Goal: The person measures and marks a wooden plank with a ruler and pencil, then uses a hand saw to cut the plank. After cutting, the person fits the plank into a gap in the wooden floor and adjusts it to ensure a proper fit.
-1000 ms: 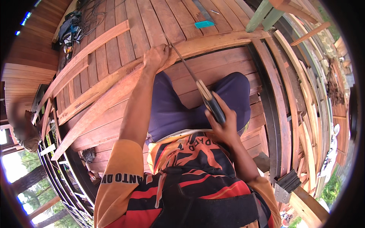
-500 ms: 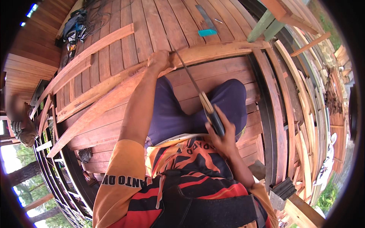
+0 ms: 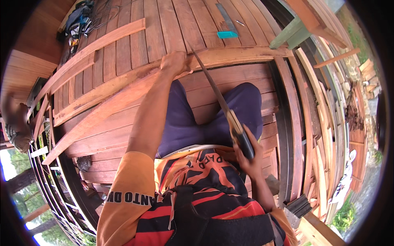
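Observation:
My right hand (image 3: 251, 156) is wrapped round the dark handle of a handsaw (image 3: 216, 93), its blade pointing away and slightly left. The blade lies against or just beside the near end of a long reddish plank (image 3: 107, 103), next to the raised deck's edge board (image 3: 242, 54). My left hand (image 3: 175, 63) is closed over that end of the plank, pressing it at the deck edge, just left of the blade. The plank slants down to the left, past my left arm. Whether the teeth are in the wood cannot be made out.
On the raised deck lie a try square with a teal handle (image 3: 227, 35), a thin pencil-like stick (image 3: 240, 23) and another plank (image 3: 100, 46). A blue power tool (image 3: 79, 18) with cords sits far left. A green post (image 3: 289, 35) and stacked lumber (image 3: 322, 123) stand right. Another person (image 3: 18, 127) is at left.
My right hand has drawn the saw back toward me and slightly right. My left hand stays on the plank. The whole view has shifted a little.

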The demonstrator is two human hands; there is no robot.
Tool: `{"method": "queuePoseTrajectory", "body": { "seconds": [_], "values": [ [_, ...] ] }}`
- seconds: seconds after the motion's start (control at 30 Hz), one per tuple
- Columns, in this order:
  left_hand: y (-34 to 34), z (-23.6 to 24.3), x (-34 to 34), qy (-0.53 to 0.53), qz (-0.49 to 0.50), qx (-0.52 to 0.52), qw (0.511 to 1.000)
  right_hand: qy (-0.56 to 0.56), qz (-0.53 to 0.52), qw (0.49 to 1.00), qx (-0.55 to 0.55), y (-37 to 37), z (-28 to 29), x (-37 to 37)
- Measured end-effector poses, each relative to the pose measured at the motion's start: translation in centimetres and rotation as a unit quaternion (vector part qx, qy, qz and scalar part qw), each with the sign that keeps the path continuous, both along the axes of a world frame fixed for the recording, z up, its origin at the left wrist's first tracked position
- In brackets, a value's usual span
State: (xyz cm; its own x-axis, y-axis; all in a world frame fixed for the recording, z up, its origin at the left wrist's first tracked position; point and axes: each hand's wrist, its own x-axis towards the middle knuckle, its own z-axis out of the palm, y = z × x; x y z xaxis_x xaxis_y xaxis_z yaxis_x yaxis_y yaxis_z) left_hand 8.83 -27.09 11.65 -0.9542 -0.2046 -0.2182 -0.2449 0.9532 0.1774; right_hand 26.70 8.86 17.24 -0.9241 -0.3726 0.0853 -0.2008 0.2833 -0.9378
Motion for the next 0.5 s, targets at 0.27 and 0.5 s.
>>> {"method": "queuePoseTrajectory", "body": {
  "seconds": [0.27, 0.5],
  "values": [
    [1.2, -0.2, -0.3, 0.023, 0.0, -0.014, 1.0, 0.05, 0.029, 0.998, -0.007, -8.6, -2.0, -9.9],
    [0.7, 1.3, -0.3, -0.013, 0.017, -0.018, 1.0, 0.016, 0.014, 1.0, 0.009, -0.3, 0.3, -0.7]
  ]
}}
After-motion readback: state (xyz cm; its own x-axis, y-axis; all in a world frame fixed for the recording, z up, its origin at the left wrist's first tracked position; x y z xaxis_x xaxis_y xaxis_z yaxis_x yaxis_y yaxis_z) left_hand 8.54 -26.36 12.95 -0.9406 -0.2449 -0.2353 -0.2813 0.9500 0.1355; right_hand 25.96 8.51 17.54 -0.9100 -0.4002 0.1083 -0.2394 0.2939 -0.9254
